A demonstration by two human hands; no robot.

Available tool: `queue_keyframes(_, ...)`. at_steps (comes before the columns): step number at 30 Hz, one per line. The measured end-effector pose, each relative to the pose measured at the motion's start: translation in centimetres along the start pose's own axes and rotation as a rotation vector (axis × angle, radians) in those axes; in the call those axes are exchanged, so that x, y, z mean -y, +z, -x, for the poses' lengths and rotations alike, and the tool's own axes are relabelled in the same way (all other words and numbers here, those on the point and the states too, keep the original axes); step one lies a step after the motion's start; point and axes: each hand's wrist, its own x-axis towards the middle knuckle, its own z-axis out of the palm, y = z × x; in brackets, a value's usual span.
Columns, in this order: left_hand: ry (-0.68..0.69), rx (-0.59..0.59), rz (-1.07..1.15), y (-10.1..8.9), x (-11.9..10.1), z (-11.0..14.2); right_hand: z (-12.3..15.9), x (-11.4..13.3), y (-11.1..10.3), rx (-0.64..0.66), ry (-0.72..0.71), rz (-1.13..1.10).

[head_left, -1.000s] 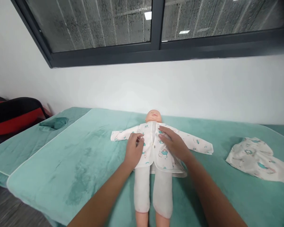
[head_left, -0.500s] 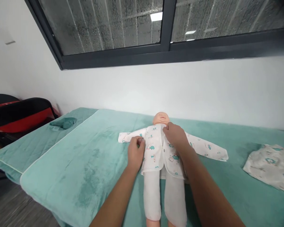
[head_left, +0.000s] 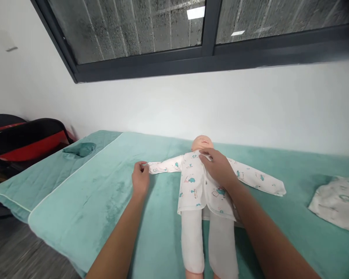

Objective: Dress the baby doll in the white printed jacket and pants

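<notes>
A baby doll (head_left: 202, 142) lies on its back on a teal blanket (head_left: 104, 201), dressed in a white printed jacket (head_left: 192, 182) and white leggings (head_left: 192, 240). My left hand (head_left: 140, 180) pinches the cuff of the doll's sleeve (head_left: 163, 166), which stretches out to the left. My right hand (head_left: 218, 167) rests on the jacket's upper chest near the collar, fingers curled against the cloth. The other sleeve (head_left: 258, 180) lies straight out to the right.
A second printed garment (head_left: 336, 203) lies crumpled at the right on the blanket. A small teal cloth (head_left: 80, 149) sits at the far left. A black and red chair (head_left: 23, 141) stands beyond the table's left end. A white wall and dark window are behind.
My left hand has slid from the doll's chest out along the sleeve to its cuff. My right hand has moved up from the belly to the collar. The view has shifted left.
</notes>
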Motion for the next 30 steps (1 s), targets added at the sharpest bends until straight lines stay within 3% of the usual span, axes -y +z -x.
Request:
queue_keyframes(7, 0.010, -0.029, -0.039, -0.1, 0.2, 0.2, 3.6, 0.0, 0.7, 0.009, -0.162, 0.128)
queue_keyframes(10, 0.069, -0.043, -0.076, 0.0, 0.1, 0.5, 7.2, -0.4, 0.8, -0.043, -0.225, 0.155)
queue_keyframes(12, 0.184, -0.042, -0.128, 0.2, 0.0, 0.7, 10.5, -1.2, 0.4, -0.041, -0.240, 0.119)
queue_keyframes(16, 0.380, 0.089, -0.320, 0.7, -0.3, 1.4, 17.5, -2.8, -0.7, 0.030, -0.135, 0.038)
queue_keyframes(21, 0.367, 0.081, -0.387, 0.9, -0.5, 2.4, 23.0, -3.2, -1.2, 0.033, 0.064, -0.005)
queue_keyframes(25, 0.395, 0.043, -0.397, 0.6, -0.6, 3.0, 22.4, -3.9, -2.6, -0.084, 0.157, -0.108)
queue_keyframes(30, 0.599, 0.023, -0.411, 0.5, -1.1, 4.2, 15.4, -9.4, -6.3, -0.244, 0.242, 0.154)
